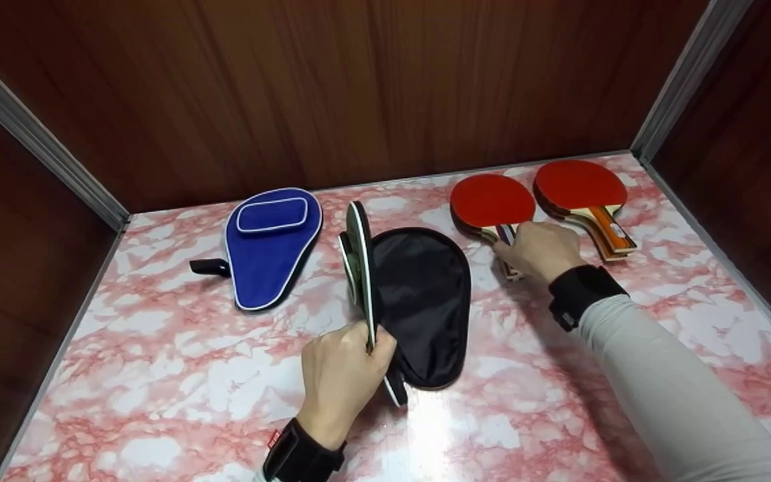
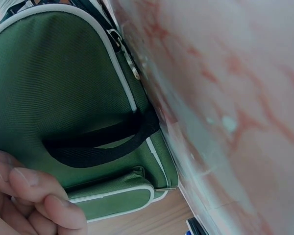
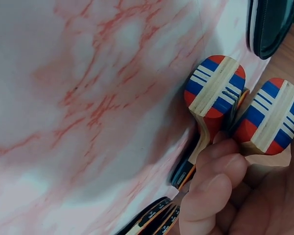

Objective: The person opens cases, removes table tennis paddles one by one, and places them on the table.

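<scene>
My left hand point(image 1: 342, 368) grips a green table tennis paddle case point(image 1: 359, 234) with white piping, held on edge. The left wrist view shows its zip, black carrying strap point(image 2: 100, 155) and small front pocket point(image 2: 115, 200). At the back right, my right hand point(image 1: 543, 251) curls its fingers around the handle of a red table tennis paddle point(image 1: 492, 199). Two striped handle ends, the upper one point(image 3: 274, 115) and the lower one point(image 3: 215, 88), appear in the right wrist view, so a second paddle lies beneath. The palm partly hides the upper handle.
A black paddle case point(image 1: 422, 301) lies flat just right of the green one. To the back left lies a blue paddle case point(image 1: 262, 261) with a black strap point(image 1: 210, 266). Another stacked pair of red paddles point(image 1: 579, 184) lies at the far right, near the brown wall panels point(image 1: 385, 87).
</scene>
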### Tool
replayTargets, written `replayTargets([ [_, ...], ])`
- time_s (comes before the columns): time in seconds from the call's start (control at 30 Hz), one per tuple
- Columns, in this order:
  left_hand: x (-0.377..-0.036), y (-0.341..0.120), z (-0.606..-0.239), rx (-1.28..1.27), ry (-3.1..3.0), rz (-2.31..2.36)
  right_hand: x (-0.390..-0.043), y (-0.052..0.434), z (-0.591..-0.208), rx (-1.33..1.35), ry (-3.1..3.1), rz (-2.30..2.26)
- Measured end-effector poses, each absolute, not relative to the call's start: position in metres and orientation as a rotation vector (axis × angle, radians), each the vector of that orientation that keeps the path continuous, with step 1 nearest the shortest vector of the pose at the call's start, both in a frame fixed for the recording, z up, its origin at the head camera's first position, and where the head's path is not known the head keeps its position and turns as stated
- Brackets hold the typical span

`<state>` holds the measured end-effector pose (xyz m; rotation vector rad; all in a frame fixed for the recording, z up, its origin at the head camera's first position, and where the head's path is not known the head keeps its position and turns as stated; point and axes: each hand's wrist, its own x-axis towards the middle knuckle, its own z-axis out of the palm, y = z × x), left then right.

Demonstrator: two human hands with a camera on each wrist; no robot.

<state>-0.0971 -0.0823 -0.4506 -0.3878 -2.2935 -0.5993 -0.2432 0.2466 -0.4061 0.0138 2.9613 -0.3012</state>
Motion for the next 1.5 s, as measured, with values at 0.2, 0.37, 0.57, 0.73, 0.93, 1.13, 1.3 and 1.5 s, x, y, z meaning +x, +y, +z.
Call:
replayTargets([
  [0.2,-0.096,-0.081,-0.45,-0.397,-2.29,-0.615,-0.24,0.249,-0.405,0.008,2.961,-0.331],
  [0.37,-0.095,-0.081,-0.451,-0.394,-2.302,-0.638,-0.233,0.248,-0.405,0.021,2.982,-0.366],
  [0.57,-0.094,-0.08,-0.451,-0.384,-2.316,-0.661,-0.22,0.247,-0.406,-0.006,3.117,-0.368],
  [0.73,-0.094,-0.079,-0.451,-0.381,-2.315,-0.659,-0.207,0.244,-0.41,-0.044,3.253,-0.414],
  [0.93,-0.095,-0.077,-0.451,-0.389,-2.303,-0.658,-0.193,0.24,-0.416,-0.073,3.329,-0.413],
  [1.13,-0.095,-0.077,-0.451,-0.384,-2.308,-0.665,-0.179,0.237,-0.421,-0.141,3.416,-0.442],
  [1.3,-0.095,-0.076,-0.451,-0.377,-2.314,-0.671,-0.165,0.234,-0.425,-0.213,3.456,-0.492],
  [1.5,-0.095,-0.073,-0.45,-0.373,-2.335,-0.684,-0.147,0.231,-0.426,-0.297,3.442,-0.588],
])
